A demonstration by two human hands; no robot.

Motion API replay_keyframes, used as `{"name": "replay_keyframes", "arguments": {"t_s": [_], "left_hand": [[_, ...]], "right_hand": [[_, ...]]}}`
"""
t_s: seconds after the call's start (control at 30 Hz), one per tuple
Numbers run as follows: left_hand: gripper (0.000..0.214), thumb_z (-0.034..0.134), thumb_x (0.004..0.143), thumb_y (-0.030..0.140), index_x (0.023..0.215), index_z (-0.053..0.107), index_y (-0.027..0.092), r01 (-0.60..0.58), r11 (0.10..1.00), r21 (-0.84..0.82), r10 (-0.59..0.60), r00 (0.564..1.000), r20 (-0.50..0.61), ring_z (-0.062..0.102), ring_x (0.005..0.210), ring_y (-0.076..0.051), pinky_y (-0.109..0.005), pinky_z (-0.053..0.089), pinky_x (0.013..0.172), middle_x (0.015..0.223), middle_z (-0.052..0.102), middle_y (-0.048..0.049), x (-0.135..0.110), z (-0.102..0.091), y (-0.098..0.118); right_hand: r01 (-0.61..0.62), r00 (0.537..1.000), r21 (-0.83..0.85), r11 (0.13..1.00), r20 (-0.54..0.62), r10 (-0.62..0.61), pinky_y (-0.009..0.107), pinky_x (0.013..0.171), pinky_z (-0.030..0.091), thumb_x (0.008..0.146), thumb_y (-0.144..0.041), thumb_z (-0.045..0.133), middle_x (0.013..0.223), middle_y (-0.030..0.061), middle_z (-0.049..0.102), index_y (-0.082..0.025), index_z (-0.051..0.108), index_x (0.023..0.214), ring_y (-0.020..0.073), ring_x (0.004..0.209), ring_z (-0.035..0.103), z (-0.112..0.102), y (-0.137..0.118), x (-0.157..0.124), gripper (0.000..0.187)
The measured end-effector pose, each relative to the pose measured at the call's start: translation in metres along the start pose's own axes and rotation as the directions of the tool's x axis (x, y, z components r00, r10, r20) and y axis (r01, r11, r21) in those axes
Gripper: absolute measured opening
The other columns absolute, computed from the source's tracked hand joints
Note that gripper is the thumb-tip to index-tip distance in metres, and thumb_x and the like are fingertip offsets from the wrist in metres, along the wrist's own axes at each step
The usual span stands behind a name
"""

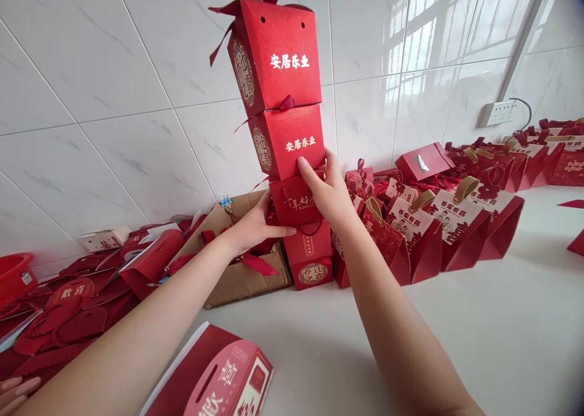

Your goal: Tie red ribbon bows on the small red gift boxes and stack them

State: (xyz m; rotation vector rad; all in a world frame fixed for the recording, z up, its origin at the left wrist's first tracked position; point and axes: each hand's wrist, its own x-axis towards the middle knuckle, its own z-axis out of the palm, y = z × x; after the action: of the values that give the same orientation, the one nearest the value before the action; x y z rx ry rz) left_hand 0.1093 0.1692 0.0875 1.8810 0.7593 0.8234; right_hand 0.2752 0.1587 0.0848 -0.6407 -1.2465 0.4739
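A tall stack of red gift boxes [287, 142] leans against the tiled wall, its top box [274, 54] carrying white characters and a red ribbon. My left hand [250, 227] is closed on the left side of a lower box [294, 200] in the stack. My right hand [326, 191] grips the same part from the right, thumb pressed on the box above [287, 139]. Below them sit two smaller red boxes [310, 258] on the white counter [456, 331].
An open cardboard carton [241, 276] stands left of the stack. Red flat-packed bags and lids [68, 306] pile at the left. A row of red gift bags [438, 227] runs right along the wall. A red box [219, 373] lies near me. A wall socket [497, 113] is at right.
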Motion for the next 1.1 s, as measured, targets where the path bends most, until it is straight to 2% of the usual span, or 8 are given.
{"name": "replay_keyframes", "arguments": {"t_s": [0.13, 0.27, 0.37, 0.53, 0.73, 0.9, 1.1], "left_hand": [[0.080, 0.082, 0.060, 0.025, 0.131, 0.044, 0.028, 0.006, 1.000, 0.010, -0.006, 1.000, 0.002, 0.048, 0.126, -0.030, -0.048, 0.043, 0.102, 0.137, 0.052, -0.0091, 0.000, 0.001, 0.001], [0.074, 0.081, 0.062, 0.026, 0.129, 0.048, 0.025, 0.009, 0.999, 0.039, -0.011, 0.999, 0.035, 0.050, 0.123, -0.030, -0.048, 0.043, 0.101, 0.134, 0.055, -0.0099, 0.002, 0.001, 0.000], [0.073, 0.081, 0.062, 0.027, 0.128, 0.048, 0.024, 0.002, 0.997, 0.075, -0.003, 1.000, 0.014, 0.050, 0.123, -0.030, -0.048, 0.044, 0.100, 0.137, 0.052, -0.0100, 0.003, 0.000, -0.002], [0.074, 0.082, 0.060, 0.027, 0.126, 0.048, 0.024, -0.030, 0.992, 0.124, 0.035, 0.999, -0.035, 0.051, 0.121, -0.030, -0.047, 0.046, 0.097, 0.136, 0.052, -0.0104, 0.004, -0.001, -0.004], [0.071, 0.081, 0.060, 0.026, 0.124, 0.048, 0.025, -0.048, 0.988, 0.147, 0.055, 0.997, -0.047, 0.050, 0.123, -0.030, -0.046, 0.044, 0.099, 0.139, 0.049, -0.0088, 0.005, 0.001, -0.003], [0.077, 0.080, 0.062, 0.030, 0.130, 0.044, 0.026, -0.056, 0.995, 0.082, 0.061, 0.997, -0.048, 0.048, 0.125, -0.029, -0.046, 0.042, 0.102, 0.139, 0.049, -0.0090, 0.004, 0.001, -0.009], [0.074, 0.079, 0.065, 0.032, 0.130, 0.045, 0.026, -0.082, 0.997, -0.013, 0.081, 0.995, -0.062, 0.050, 0.123, -0.031, -0.049, 0.042, 0.101, 0.134, 0.054, -0.0090, 0.006, 0.002, -0.010]], "right_hand": [[-0.064, 0.997, 0.006, 0.998, -0.034, 0.065, 0.041, 0.097, 0.047, 0.082, -0.052, 0.057, 0.117, 0.0070, 0.060, -0.025, 0.044, 0.115, 0.0218, 0.110, 0.057, 0.001, -0.007, -0.001, 0.045], [-0.045, 0.998, -0.029, 0.999, -0.038, 0.043, 0.039, 0.096, 0.046, 0.083, -0.049, 0.057, 0.115, 0.0093, 0.060, -0.022, 0.044, 0.112, 0.0219, 0.108, 0.057, 0.003, -0.014, -0.003, 0.043], [-0.029, 0.999, -0.037, 0.999, -0.038, 0.028, 0.038, 0.096, 0.046, 0.082, -0.049, 0.058, 0.117, 0.0089, 0.058, -0.022, 0.043, 0.111, 0.0218, 0.109, 0.056, 0.004, -0.017, -0.004, 0.042], [-0.042, 0.999, -0.017, 0.999, -0.031, 0.042, 0.038, 0.095, 0.047, 0.083, -0.048, 0.058, 0.117, 0.0085, 0.059, -0.023, 0.044, 0.111, 0.0213, 0.107, 0.057, 0.004, -0.013, -0.003, 0.041], [-0.081, 0.997, 0.040, 0.996, -0.002, 0.082, 0.037, 0.094, 0.048, 0.081, -0.055, 0.056, 0.115, 0.0065, 0.059, -0.026, 0.041, 0.115, 0.0211, 0.110, 0.057, -0.002, -0.006, 0.000, 0.047], [-0.112, 0.994, 0.037, 0.993, 0.001, 0.112, 0.038, 0.094, 0.049, 0.082, -0.053, 0.056, 0.113, 0.0058, 0.060, -0.025, 0.046, 0.106, 0.0213, 0.110, 0.057, -0.003, -0.011, -0.001, 0.039], [-0.127, 0.992, 0.038, 0.991, -0.008, 0.127, 0.040, 0.094, 0.049, 0.079, -0.053, 0.060, 0.113, 0.0056, 0.061, -0.024, 0.047, 0.106, 0.0218, 0.107, 0.059, -0.003, -0.014, -0.002, 0.042]]}}
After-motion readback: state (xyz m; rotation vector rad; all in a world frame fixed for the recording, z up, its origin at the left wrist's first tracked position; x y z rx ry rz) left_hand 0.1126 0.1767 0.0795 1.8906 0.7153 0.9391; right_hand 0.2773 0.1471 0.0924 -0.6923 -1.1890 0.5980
